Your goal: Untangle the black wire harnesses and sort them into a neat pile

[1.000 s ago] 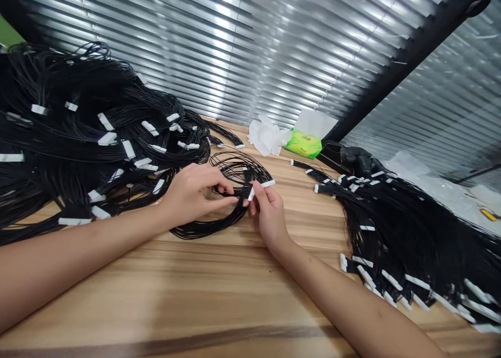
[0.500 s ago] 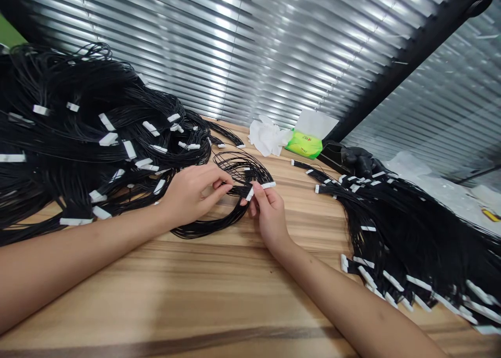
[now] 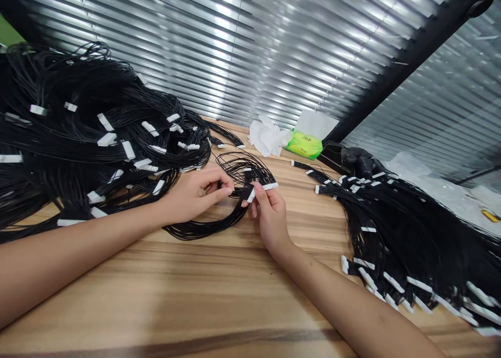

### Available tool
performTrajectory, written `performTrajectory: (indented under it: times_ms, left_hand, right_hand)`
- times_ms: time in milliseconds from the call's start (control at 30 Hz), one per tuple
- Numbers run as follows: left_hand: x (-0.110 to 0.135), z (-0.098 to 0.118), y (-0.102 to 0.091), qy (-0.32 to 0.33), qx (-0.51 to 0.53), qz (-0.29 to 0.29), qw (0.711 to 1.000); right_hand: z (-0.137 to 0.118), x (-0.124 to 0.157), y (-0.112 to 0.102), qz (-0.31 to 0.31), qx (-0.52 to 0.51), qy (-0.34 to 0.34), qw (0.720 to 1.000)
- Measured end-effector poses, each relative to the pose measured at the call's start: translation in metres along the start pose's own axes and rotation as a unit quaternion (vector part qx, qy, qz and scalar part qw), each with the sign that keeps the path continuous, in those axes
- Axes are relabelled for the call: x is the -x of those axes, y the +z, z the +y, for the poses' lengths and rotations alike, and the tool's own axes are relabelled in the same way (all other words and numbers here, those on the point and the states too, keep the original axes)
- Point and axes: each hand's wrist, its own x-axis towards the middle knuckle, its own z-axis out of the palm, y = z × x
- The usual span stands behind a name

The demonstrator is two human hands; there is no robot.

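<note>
A looped black wire harness [image 3: 207, 228] with white connectors lies on the wooden table between my hands. My right hand [image 3: 270, 212] pinches its white connectors [image 3: 265, 187], thumb on top, where two of them cross at an angle. On the other side, my left hand [image 3: 201, 193] has its thumb and forefinger closed together over the harness's black wires. Whether a single wire or several are between those fingertips is too small to tell. Another white connector end [image 3: 247, 170] of the loop rests just beyond my right thumb.
A large heap of black harnesses [image 3: 86, 92] fills the left side. Another pile [image 3: 415, 233] spreads along the right. Crumpled white tissue [image 3: 268, 136] and a green tissue pack [image 3: 304, 144] sit at the back, before a corrugated metal wall [image 3: 188, 45].
My left hand has shifted slightly, its wrist a little further left and lower. My right hand keeps its pinch on the connectors, which have barely moved.
</note>
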Motion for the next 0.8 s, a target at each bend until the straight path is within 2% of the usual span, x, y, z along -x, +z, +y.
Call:
performTrajectory:
  times_ms: [167,233,367,433,600,800]
  left_hand:
    - [0.001,-0.001,0.002,-0.052,0.021,0.010,0.998]
    - [0.001,-0.001,0.003,-0.056,-0.003,0.017,0.998]
    - [0.003,-0.002,0.004,-0.034,-0.107,0.078,0.991]
    - [0.003,-0.004,0.003,-0.043,-0.126,0.116,0.984]
    - [-0.002,-0.018,-0.002,-0.114,-0.069,0.174,0.976]
    - [-0.010,-0.035,-0.004,-0.119,0.053,0.221,0.967]
  right_hand:
    - [-0.001,0.001,0.001,0.002,-0.004,0.001,1.000]
    - [-0.001,0.001,0.001,0.004,-0.002,0.003,1.000]
    - [-0.001,0.001,0.000,0.012,-0.003,0.006,1.000]
    - [-0.002,0.001,0.000,0.021,-0.011,0.007,1.000]
    - [-0.005,0.002,0.001,0.020,-0.037,0.022,0.999]
    - [-0.001,0.004,-0.001,-0.017,-0.056,0.042,0.997]
